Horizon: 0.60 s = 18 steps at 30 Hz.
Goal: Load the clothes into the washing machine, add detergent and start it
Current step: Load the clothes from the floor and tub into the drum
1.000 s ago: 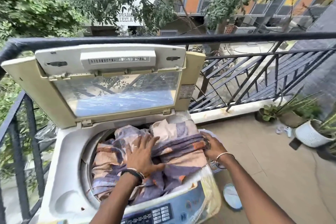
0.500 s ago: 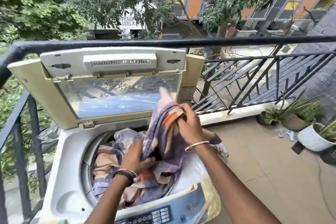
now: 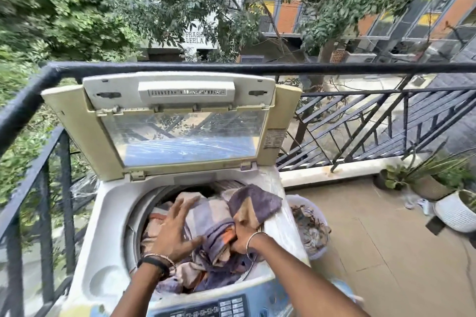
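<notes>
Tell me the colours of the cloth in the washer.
The cloth is patchy purple, peach and orange; head view.

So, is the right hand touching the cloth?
Touching. The head view shows the right hand gripping a bunched fold of the cloth.

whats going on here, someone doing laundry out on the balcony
A person is loading a top-loading washing machine whose lid stands open. The left hand, fingers spread, presses the patterned cloth down into the drum, while the right hand grips a bunched fold of it at the drum's right side. One corner of the cloth lies over the right rim. A basket with brownish contents sits beside the machine.
</notes>
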Available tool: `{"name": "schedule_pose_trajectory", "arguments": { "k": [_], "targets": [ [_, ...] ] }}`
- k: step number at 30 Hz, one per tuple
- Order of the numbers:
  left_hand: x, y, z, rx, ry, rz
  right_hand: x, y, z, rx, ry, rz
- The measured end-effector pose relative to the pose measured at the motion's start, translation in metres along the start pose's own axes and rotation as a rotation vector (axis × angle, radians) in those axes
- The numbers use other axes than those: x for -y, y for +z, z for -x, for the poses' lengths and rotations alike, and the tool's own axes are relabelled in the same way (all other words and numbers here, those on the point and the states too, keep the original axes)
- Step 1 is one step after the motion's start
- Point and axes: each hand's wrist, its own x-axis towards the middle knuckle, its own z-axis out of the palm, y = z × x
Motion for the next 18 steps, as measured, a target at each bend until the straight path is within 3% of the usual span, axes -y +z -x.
{"name": "schedule_pose_trajectory", "arguments": {
  "k": [6,12,18],
  "targets": [
    [-0.006,0.06,-0.014,0.419,-0.121,-0.392,-0.002,-0.008,0.005,-0.025,-0.015,0.148],
    [0.03,0.087,-0.028,0.612,-0.288,-0.407,-0.016,-0.021,0.009,-0.409,0.028,-0.02],
    [0.081,0.114,-0.029,0.658,-0.401,-0.458,-0.019,-0.023,-0.001,-0.436,0.102,-0.022]
  ]
}}
